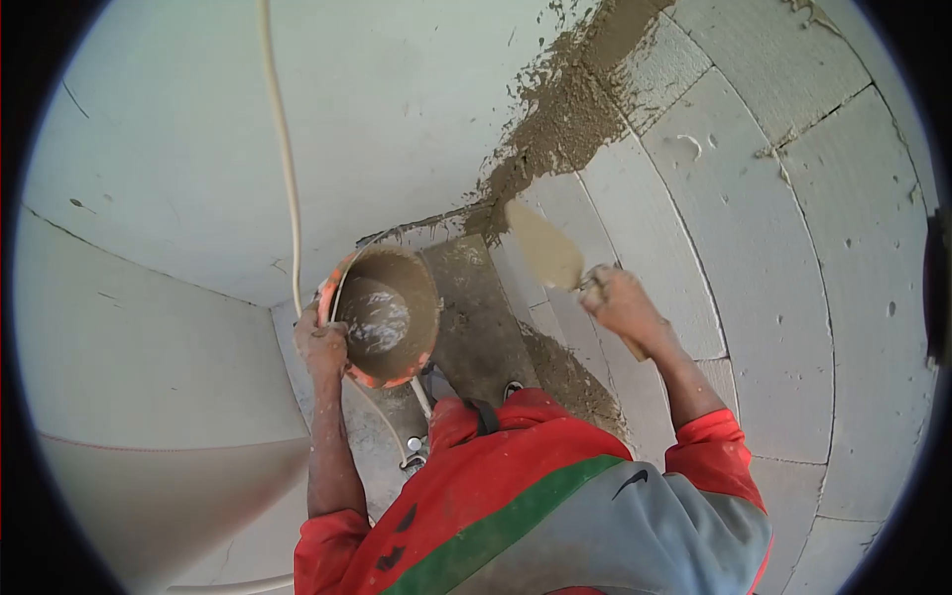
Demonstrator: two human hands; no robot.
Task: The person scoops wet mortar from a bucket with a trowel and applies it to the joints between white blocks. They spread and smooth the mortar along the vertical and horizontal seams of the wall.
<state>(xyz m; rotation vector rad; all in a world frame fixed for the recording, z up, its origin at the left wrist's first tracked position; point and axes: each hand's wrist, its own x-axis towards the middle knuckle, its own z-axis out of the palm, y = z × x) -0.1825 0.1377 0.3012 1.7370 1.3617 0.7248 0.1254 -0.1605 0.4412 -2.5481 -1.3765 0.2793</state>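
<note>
My left hand (322, 344) grips the rim of an orange bucket (423, 349), which is tilted so that its inside faces me. Grey-brown wet mortar (382, 312) coats the bucket's inner wall, with a shiny wet patch at the bottom. On the other side, my right hand (623, 302) is closed round the handle of a trowel (545, 248). The trowel's blade is covered with mortar and points up and left, near the block wall. A band of wet mortar (560, 119) runs along the corner where the smooth wall meets the blocks.
Large pale blocks (729, 198) with visible joints form the wall on the right. A smooth light wall (397, 119) rises ahead. A cream hose (282, 129) hangs beside the bucket. Mortar is smeared low on the blocks (570, 372). The floor (476, 317) is grey and dirty.
</note>
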